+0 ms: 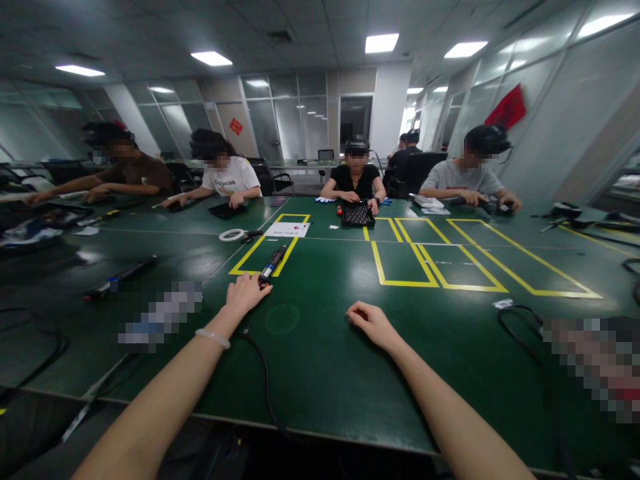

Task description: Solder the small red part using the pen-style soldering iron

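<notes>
My left hand [246, 294] rests on the green table [320, 347] with its fingertips touching the near end of a black electric screwdriver [273, 263] that lies pointing away from me; the fingers are loosely curled but not wrapped round it. A black cable [265, 380] runs from the tool back under my left wrist, which wears a pale bracelet. My right hand [369, 320] lies on the bare table surface with fingers curled inward, holding nothing that I can see.
Yellow tape rectangles [435, 257] mark the table. A white ring [231, 235], a paper sheet [287, 229] and a black tray [357, 214] lie further off. Another dark tool [120, 277] is at left. Several people sit along the far side. A cable [520, 330] loops at right.
</notes>
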Action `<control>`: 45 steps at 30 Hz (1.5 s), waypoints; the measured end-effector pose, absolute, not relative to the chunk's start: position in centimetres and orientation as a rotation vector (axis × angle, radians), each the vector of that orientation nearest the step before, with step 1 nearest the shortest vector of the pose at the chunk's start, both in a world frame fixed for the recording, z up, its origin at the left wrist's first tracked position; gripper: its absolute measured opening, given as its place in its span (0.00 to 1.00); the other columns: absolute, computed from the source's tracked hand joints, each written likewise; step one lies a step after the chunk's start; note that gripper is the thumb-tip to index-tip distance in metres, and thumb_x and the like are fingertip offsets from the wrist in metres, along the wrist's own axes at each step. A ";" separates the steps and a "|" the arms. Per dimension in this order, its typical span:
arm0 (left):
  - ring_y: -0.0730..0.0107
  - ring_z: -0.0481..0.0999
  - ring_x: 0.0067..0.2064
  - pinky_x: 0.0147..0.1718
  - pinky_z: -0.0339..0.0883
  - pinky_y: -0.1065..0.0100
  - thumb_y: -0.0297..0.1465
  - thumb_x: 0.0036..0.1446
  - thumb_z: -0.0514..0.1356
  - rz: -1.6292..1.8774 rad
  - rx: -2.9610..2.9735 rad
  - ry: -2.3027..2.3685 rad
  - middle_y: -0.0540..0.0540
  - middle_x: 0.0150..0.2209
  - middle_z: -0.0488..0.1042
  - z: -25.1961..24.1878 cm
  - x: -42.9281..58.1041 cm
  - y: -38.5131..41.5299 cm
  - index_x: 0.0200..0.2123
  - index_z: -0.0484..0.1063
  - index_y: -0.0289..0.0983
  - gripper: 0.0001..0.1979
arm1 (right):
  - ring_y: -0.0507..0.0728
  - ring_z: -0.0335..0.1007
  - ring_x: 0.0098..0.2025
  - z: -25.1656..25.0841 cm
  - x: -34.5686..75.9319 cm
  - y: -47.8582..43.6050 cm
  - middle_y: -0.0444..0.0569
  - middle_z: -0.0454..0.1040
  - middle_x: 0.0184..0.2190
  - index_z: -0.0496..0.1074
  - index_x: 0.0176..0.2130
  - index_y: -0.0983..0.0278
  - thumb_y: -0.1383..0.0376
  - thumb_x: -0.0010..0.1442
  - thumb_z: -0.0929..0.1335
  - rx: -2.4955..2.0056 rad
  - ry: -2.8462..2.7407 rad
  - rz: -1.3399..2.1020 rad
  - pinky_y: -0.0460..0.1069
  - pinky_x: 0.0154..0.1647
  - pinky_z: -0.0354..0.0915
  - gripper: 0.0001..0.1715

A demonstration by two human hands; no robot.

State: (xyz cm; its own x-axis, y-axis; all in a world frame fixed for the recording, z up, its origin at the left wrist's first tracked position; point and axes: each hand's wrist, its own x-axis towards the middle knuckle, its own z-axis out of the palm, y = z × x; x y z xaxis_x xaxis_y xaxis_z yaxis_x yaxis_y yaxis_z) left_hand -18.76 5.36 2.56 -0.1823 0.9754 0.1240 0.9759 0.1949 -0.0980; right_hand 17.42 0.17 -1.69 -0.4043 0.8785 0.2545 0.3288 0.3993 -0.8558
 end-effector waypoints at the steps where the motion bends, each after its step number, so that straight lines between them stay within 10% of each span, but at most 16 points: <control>1: 0.46 0.65 0.52 0.45 0.62 0.53 0.51 0.56 0.48 -0.026 -1.883 -2.264 0.34 0.51 0.65 2.6 -18.7 5.1 0.54 0.62 0.37 0.31 | 0.53 0.68 0.30 -1.7 17.4 0.2 0.45 0.73 0.28 0.72 0.35 0.64 0.63 0.60 0.64 -1.034 -1.933 0.951 0.46 0.32 0.61 0.09; 14: 0.55 0.73 0.42 0.38 0.65 0.60 0.39 0.62 0.46 -0.214 -1.854 -2.135 0.38 0.41 0.72 3.7 -17.5 3.7 0.41 0.68 0.35 0.17 | 0.53 0.67 0.31 -1.7 17.4 0.2 0.45 0.73 0.28 0.72 0.35 0.65 0.63 0.60 0.64 -1.037 -1.955 0.933 0.46 0.32 0.60 0.09; 27: 0.75 0.67 0.31 0.33 0.62 0.70 0.41 0.59 0.53 -1.710 -3.189 -1.997 0.47 0.35 0.70 3.2 -3.2 1.4 0.54 0.66 0.35 0.23 | 0.50 0.65 0.28 -2.1 17.1 0.7 0.43 0.69 0.30 0.67 0.46 0.63 0.61 0.55 0.69 -0.824 -1.660 1.255 0.45 0.30 0.61 0.18; 36: 0.76 0.64 0.29 0.30 0.60 0.72 0.41 0.59 0.54 -1.596 -3.527 -1.830 0.53 0.28 0.65 1.1 -2.7 0.2 0.59 0.59 0.36 0.27 | 0.53 0.71 0.36 -1.9 15.8 0.2 0.48 0.75 0.35 0.68 0.41 0.65 0.59 0.54 0.70 -0.679 -1.640 1.456 0.48 0.37 0.65 0.16; 45: 0.74 0.68 0.33 0.36 0.62 0.69 0.41 0.63 0.48 -1.503 -3.322 -1.703 0.49 0.32 0.70 1.1 -2.8 0.0 0.54 0.66 0.37 0.21 | 0.49 0.65 0.22 -1.4 16.5 0.6 0.46 0.74 0.25 0.70 0.34 0.67 0.50 0.58 0.65 -0.938 -1.602 1.354 0.44 0.22 0.58 0.21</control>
State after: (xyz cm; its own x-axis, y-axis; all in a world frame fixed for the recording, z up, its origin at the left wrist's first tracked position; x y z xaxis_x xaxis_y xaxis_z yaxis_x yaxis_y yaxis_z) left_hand -2.78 -0.01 1.12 0.4793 0.8596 0.1772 0.2823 -0.3422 0.8962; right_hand 16.53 0.64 -1.41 -0.3871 0.9141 0.1211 0.0332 0.1451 -0.9889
